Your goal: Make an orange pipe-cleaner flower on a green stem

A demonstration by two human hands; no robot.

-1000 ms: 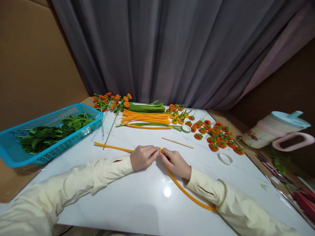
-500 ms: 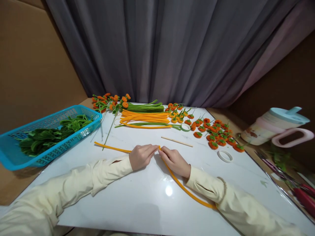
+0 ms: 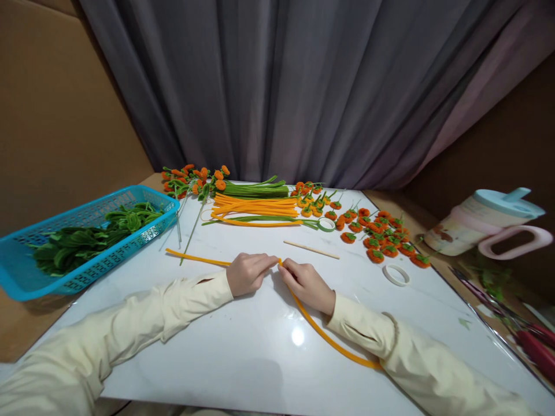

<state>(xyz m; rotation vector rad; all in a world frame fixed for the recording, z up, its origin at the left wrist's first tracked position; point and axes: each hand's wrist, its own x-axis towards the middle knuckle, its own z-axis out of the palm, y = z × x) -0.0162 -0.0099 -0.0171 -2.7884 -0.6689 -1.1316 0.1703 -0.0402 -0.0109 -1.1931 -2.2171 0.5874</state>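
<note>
Fingertips of my left hand [image 3: 249,274] and my right hand [image 3: 310,284] almost meet at the table's middle, both pinching one long orange pipe cleaner [image 3: 323,334]. One end of it runs out to the left beyond my left hand; the other curves down to the right and passes under my right sleeve. A small bend shows between the fingertips, its detail partly hidden by them. Beyond the hands lies a wooden stick [image 3: 311,249]. Farther back rests a bundle of orange pipe cleaners [image 3: 260,205], with green pipe cleaners [image 3: 254,190] behind it.
A blue basket [image 3: 69,284] with green leaves [image 3: 78,248] stands at left. Orange flower heads [image 3: 388,234] spread over the right, near a white tape roll [image 3: 396,275]. More orange flowers [image 3: 219,175] lie at back left. A cup [image 3: 468,225] and red-handled pliers [image 3: 535,346] are far right.
Hardly anything differs. Both hands keep their pinch on the orange pipe cleaner, with only a very slight shift of the left fingers.
</note>
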